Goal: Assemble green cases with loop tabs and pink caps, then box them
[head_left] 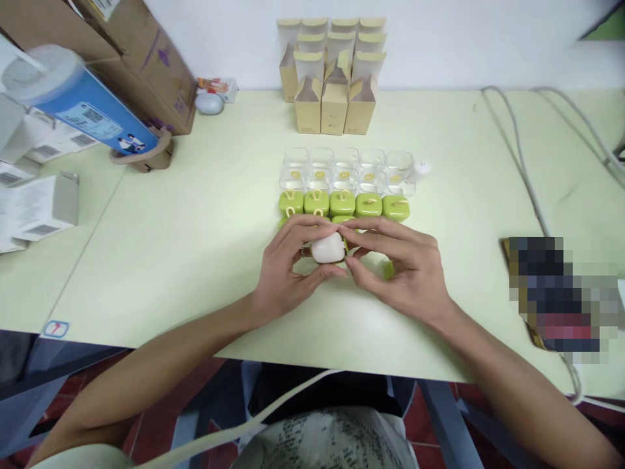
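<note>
Between both hands, over the table's front half, is a small white rounded case point(328, 248) with a bit of green at its right edge. My left hand point(288, 264) is closed around its left side, fingers above and thumb below. The fingertips and thumb of my right hand point(403, 264) pinch its right end. Just beyond the hands stand rows of glossy green rounded cases point(342, 203) with pale loops on top, the nearer row partly hidden by my fingers. A green piece point(389, 270) shows behind my right hand.
Behind the green cases are clear plastic shells point(346, 158), then open cardboard boxes point(334, 107) near the wall. At left stand a blue cup point(105, 111) in a holder, white boxes point(43, 205) and a large carton point(156, 71). A phone point(551, 293) and cables point(520, 156) lie at right.
</note>
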